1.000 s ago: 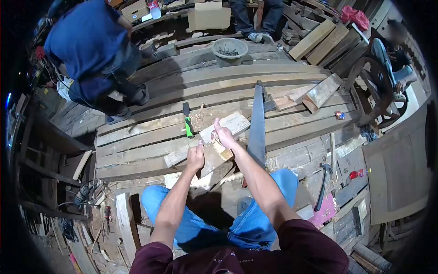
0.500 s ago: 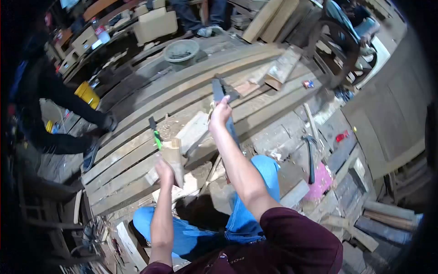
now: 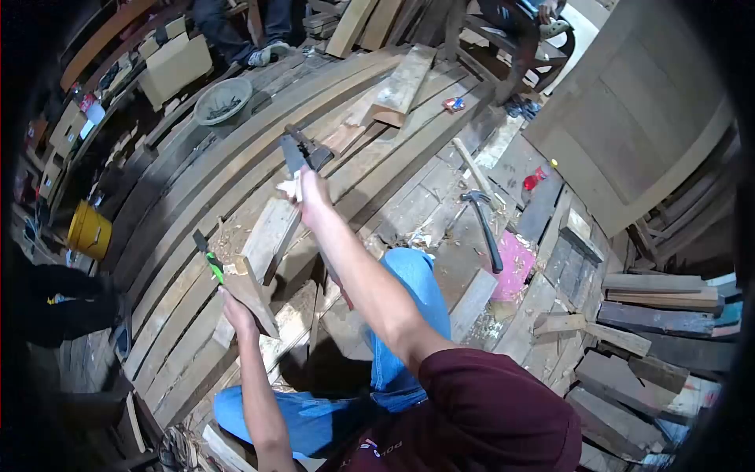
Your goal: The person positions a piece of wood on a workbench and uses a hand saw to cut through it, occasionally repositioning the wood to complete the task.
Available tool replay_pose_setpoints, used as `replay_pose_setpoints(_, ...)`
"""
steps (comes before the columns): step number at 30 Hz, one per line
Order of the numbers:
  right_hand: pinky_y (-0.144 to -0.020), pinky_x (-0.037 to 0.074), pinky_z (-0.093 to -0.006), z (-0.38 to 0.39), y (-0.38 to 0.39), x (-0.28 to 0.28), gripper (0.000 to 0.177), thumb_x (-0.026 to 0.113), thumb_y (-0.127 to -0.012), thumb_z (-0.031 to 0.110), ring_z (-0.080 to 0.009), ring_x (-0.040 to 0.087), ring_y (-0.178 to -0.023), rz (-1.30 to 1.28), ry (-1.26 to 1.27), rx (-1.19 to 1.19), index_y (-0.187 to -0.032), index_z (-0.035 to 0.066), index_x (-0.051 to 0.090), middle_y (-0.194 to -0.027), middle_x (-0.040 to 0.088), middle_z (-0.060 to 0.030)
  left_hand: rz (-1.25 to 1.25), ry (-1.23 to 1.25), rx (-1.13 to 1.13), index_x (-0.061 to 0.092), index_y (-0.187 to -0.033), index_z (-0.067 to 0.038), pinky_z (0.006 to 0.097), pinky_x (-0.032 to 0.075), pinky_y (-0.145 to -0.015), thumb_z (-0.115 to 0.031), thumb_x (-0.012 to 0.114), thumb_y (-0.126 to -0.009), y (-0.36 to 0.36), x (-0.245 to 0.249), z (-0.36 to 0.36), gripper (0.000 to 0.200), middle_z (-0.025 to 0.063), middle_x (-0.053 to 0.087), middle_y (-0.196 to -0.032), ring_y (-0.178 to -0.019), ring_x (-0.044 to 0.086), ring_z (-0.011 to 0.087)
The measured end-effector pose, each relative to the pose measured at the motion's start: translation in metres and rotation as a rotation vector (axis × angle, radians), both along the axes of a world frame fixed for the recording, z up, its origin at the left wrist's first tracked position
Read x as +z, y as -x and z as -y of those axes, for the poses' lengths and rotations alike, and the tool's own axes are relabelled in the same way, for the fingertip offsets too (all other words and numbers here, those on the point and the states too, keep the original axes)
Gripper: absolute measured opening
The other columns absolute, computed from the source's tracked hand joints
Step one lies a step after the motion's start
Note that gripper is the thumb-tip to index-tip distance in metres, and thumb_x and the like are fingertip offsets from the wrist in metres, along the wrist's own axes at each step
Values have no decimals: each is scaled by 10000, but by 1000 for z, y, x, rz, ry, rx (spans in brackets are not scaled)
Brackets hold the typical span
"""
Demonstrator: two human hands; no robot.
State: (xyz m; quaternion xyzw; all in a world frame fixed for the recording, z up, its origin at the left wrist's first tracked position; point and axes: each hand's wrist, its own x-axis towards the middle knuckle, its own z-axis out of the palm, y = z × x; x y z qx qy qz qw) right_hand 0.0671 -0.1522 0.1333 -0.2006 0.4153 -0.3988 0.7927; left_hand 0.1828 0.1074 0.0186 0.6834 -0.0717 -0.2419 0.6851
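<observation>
Nearest, the wearer's maroon shirt point(image 3: 487, 393) and bent jeans point(image 3: 409, 295) fill the lower middle, a dark shadow lying between the knees. The left hand point(image 3: 238, 315) is at the near left side of a notched wooden block point(image 3: 255, 297), its fingertips partly hidden, so whether it grips the block cannot be told. The block leans at a slant at the near edge of the slatted bench, smooth light brown on its face, with a paler, rough-cut step at its upper end. Just beyond that hand lies a chisel point(image 3: 211, 258) with a bright green handle and dark blade. Past the block, a pale plank point(image 3: 272, 228) rests on the slats. The right hand point(image 3: 314, 197) is curled beside pale shavings point(image 3: 289, 189); its grip cannot be made out. Under it runs a handsaw point(image 3: 292, 151), mostly covered by the forearm. Farther off stand a grey bucket point(image 3: 206, 126) and another person's legs point(image 3: 224, 33), cut off by the frame.
</observation>
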Motion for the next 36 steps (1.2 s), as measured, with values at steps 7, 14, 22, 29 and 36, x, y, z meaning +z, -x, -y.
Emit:
replay_pose_setpoints(7,-662,524,-249,36,58,70,552,659,-840,308,-203,635,-731,-140,193,-955,-1199,-52,444,-953,638,-151,152,-117,-16,576,-1131,71,334,406,-908,-505,314,-993,19,25,9,647,136,612,-1084,-1007,551,212)
replay_pose_setpoints(14,-662,511,-273,21,39,10,372,556,-888,344,-177,644,-756,-51,135,-152,-1097,41,507,-843,656,-68,28,-247,-229,606,-1090,71,343,443,-880,-580,488,-887,22,23,22,693,143,658,-1017,-957,600,233)
replay_pose_setpoints(22,-569,484,-243,-16,57,106,334,637,-869,307,-163,675,-706,-422,633,286,-997,-1,613,-835,686,-107,885,-519,-279,531,-723,-19,411,470,-578,-460,833,-601,50,72,17,549,150,591,-662,-586,573,340)
replay_pose_setpoints(29,-580,498,-278,3,117,51,324,700,-817,303,-151,649,-633,-926,1338,680,-900,-7,654,-713,676,-113,1302,-251,-266,587,-823,-51,376,492,-653,-79,759,-630,38,49,16,260,81,645,-846,-771,636,266)
replay_pose_setpoints(36,-723,522,-405,-58,204,-178,462,740,-735,440,-322,673,-794,-1223,1228,1045,-916,19,678,-825,687,-160,1412,-307,-277,562,-883,-14,445,433,-983,-19,616,-708,39,43,9,182,152,628,-1115,-1078,597,313)
